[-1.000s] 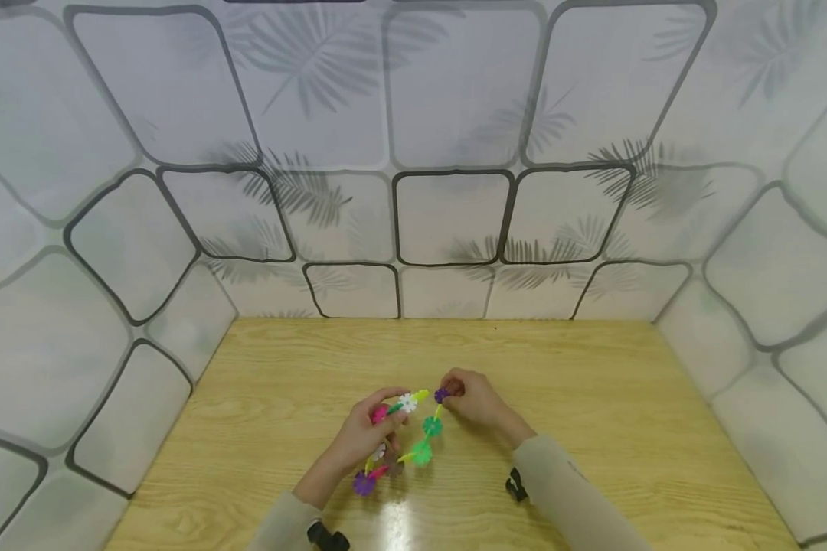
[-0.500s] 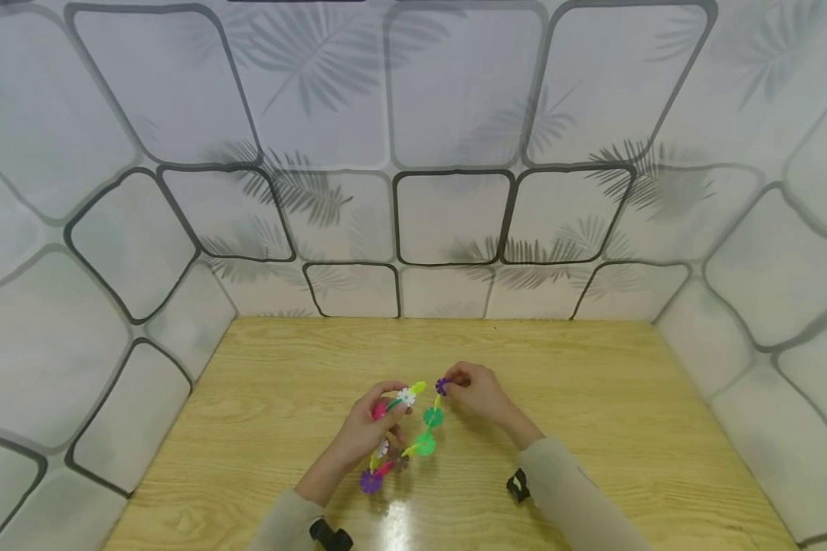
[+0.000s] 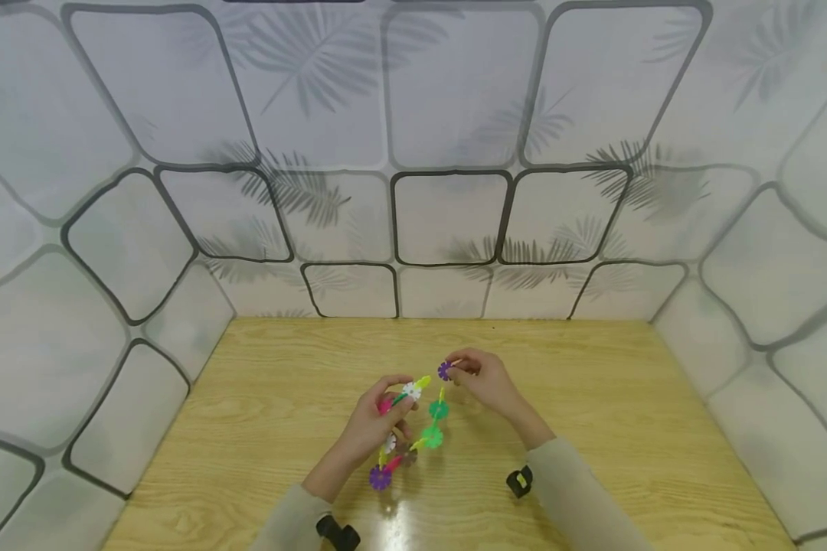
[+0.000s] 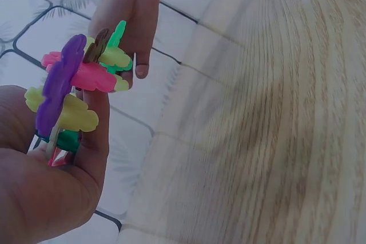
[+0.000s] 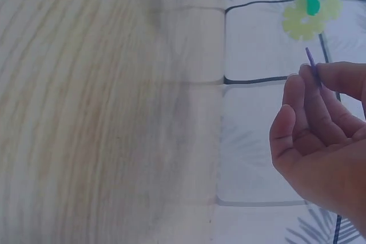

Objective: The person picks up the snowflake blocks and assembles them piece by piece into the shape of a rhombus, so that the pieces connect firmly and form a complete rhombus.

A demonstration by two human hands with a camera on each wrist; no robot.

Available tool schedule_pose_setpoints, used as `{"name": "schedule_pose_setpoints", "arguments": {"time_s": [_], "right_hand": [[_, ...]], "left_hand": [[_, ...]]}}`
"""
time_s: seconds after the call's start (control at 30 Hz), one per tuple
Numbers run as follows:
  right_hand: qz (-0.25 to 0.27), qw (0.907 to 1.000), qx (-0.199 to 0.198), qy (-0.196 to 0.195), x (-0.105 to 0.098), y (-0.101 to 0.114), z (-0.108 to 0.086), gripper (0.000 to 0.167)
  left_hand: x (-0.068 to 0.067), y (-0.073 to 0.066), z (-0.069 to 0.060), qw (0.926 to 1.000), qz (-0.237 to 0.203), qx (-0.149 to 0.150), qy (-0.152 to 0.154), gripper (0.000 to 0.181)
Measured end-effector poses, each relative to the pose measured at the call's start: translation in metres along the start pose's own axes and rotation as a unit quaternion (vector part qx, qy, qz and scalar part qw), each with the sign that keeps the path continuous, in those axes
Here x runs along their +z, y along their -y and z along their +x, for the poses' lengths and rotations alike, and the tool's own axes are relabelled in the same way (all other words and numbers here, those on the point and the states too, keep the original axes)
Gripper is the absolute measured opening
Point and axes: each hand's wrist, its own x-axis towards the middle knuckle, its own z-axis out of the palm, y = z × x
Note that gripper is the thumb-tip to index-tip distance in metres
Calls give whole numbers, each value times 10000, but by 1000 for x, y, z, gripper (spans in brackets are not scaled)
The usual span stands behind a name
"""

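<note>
My left hand (image 3: 364,430) grips a curved chain of linked, notched plastic snowflake discs. Near its fingertips are a white disc (image 3: 412,391) and a yellow disc (image 3: 423,382) at one end. The chain hangs below through a purple disc (image 4: 60,84), a pink disc (image 4: 91,76) and a brown disc (image 3: 408,456) to green discs (image 3: 433,437) and another yellow disc (image 5: 302,20). My right hand (image 3: 488,380) pinches a single purple snowflake disc (image 3: 444,370) between thumb and fingers, seen edge-on in the right wrist view. A small gap separates it from the chain.
Beneath both hands spreads a wood-grain table (image 3: 579,413). Patterned walls (image 3: 448,222) enclose it at the back and on both sides. Dark straps with small devices sit at the left cuff (image 3: 338,533) and right cuff (image 3: 520,482).
The purple disc in my right hand has come off the chain's yellow end disc and moved up. My left hand and the chain have shifted slightly right.
</note>
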Motion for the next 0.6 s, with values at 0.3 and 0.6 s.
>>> {"name": "schedule_pose_setpoints", "arguments": {"time_s": [0.3,0.6], "right_hand": [[360,9993,102,20,-8,8,-1,27],[490,9987,127,-11,-11,13,-1,28]], "left_hand": [[5,-5,7,9999,95,49,-69,43],[8,-8,13,9998,155,93,-29,47]]}}
